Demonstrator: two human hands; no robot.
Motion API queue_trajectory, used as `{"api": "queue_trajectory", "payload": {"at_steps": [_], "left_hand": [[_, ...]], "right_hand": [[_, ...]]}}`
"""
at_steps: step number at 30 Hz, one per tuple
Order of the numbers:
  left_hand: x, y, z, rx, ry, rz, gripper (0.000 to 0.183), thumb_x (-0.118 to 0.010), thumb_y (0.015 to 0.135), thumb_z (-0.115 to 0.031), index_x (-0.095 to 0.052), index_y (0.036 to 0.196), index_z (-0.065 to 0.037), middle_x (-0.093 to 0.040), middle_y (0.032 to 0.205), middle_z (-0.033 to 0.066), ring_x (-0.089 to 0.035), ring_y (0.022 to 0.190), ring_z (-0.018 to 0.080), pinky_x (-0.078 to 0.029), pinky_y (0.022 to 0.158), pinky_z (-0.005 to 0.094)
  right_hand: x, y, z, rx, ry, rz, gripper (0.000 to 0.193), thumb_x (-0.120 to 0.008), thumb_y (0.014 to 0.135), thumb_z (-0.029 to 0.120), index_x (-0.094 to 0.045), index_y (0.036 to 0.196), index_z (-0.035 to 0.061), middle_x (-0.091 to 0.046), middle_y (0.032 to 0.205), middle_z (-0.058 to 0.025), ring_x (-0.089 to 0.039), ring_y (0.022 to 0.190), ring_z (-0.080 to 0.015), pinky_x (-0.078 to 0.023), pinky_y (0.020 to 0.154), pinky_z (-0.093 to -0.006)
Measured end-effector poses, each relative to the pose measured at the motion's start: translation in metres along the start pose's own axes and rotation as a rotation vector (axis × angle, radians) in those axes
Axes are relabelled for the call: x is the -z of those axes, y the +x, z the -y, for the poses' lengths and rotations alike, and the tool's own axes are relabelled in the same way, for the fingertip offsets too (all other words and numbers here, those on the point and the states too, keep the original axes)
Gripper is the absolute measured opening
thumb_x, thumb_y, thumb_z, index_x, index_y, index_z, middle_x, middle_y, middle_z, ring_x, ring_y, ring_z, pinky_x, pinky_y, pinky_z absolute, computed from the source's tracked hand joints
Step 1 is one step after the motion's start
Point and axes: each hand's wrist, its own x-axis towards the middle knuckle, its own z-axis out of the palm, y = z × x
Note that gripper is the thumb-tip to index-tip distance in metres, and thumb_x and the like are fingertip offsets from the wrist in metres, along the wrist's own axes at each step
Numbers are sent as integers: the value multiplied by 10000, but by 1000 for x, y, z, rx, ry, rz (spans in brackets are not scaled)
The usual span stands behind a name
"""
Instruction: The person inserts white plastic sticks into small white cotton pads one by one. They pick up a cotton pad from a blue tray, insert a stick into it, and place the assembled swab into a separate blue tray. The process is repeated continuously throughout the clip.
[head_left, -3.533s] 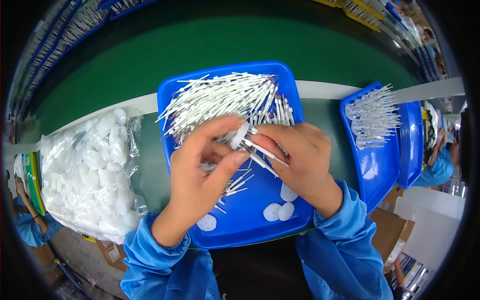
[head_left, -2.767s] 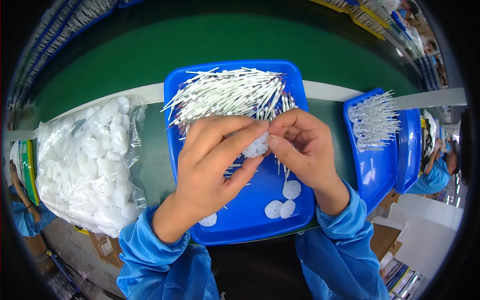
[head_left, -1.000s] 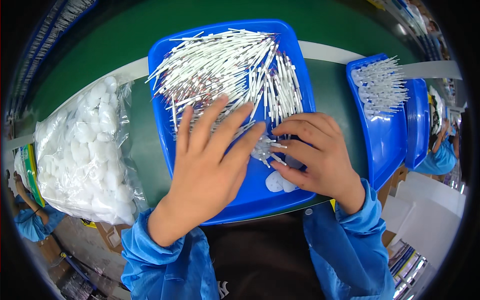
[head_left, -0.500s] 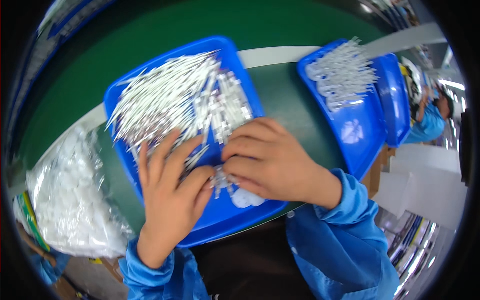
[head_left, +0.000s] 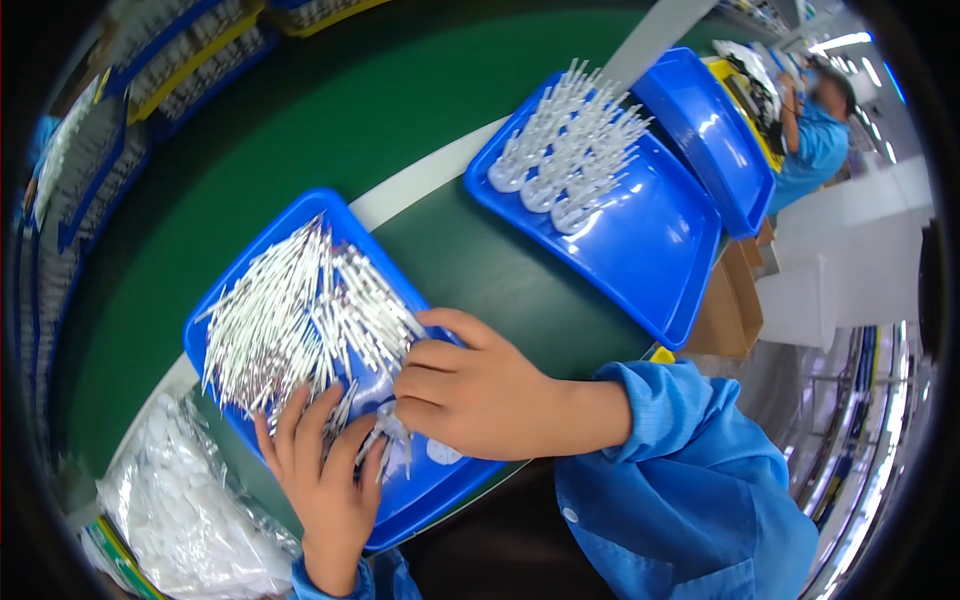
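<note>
Tray shifted left in view; spread left hand, curled right hand, grips unclear: brushing could scatter front-edge sticks.

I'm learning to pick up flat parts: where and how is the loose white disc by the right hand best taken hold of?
Probably by the exposed rim of the loose white disc, pinched from the side nearest the person: it looks round and flat in the blue tray, and the right hand hides its far part.
</note>
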Motion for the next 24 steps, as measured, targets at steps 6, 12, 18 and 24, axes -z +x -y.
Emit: {"api": "queue_trajectory", "payload": {"at_steps": [6,12,18,24], "left_hand": [[5,-40,21,-46,-19,-126,283,-801,975,-225,-815,1250,-156,-703,1453,132,-628,1372,374,-323,1279,595],[-8,-40,25,30,-8,-75,290,-780,912,-169,-795,1198,-124,-660,1481,143,-548,1464,415,-257,1296,685],[-8,-46,26,-32,14,-89,252,-737,926,-137,-788,1170,-100,-660,1480,153,-552,1453,430,-308,1270,677],[-7,-43,23,-75,44,-128,250,-749,905,-109,-791,1151,-99,-695,1398,134,-621,1352,402,-357,1234,658]], "right_hand": [[108,-101,-60,-462,5,-336,169,-865,901,108,-808,1060,106,-803,1087,-71,-756,1020,-216,-549,1058,-440],[143,-159,-184,-1034,-262,-422,214,-806,984,238,-829,1078,47,-816,900,-90,-775,820,-195,-611,797,-347],[130,-162,-191,-1143,-333,-250,277,-825,960,368,-824,972,91,-787,814,-86,-769,772,-267,-612,753,-398],[129,-158,-195,-928,-357,-265,238,-802,977,310,-817,1069,92,-792,1063,-117,-780,883,-267,-608,814,-394]]}}
